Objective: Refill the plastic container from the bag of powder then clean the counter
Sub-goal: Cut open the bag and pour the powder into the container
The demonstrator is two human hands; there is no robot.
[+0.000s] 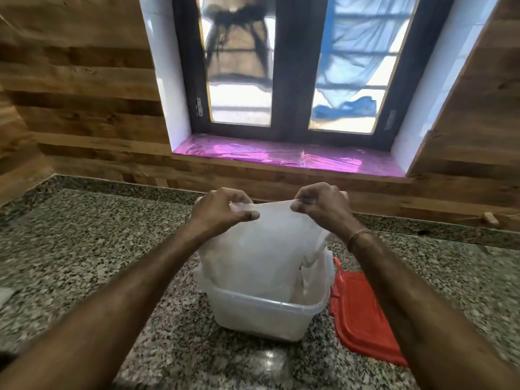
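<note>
A clear plastic bag (pixel 261 249) with pale powder hangs over a translucent plastic container (pixel 261 313) that stands on the granite counter (pixel 98 249). The bag's lower end reaches down inside the container. My left hand (pixel 222 209) pinches one upper corner of the bag and my right hand (pixel 320 206) pinches the other, stretching the top edge taut between them. The container's red lid (pixel 363 313) lies flat on the counter just right of the container.
A wood-panelled wall runs behind the counter, with a window and a pink-lined sill (pixel 287 156) above it. A small wooden peg (pixel 491 219) sticks out at the far right. A pale object (pixel 5 295) shows at the left edge.
</note>
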